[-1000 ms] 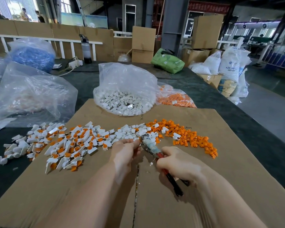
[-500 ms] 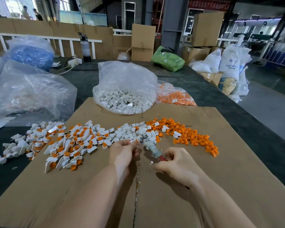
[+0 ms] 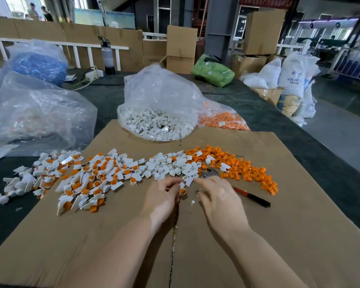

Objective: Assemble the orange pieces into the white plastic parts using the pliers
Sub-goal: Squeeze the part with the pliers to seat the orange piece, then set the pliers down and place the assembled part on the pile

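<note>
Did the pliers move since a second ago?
Yes. The pliers were held up in the right hand; now they lie flat on the cardboard, beside the orange pile, and the hand no longer grips them.

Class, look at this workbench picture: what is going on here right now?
A person is fitting orange pieces into white plastic parts on a cardboard sheet. The left hand pinches a white part with orange insert. The right hand reaches toward the loose parts, while the pliers lie on the cardboard beside it.
</note>
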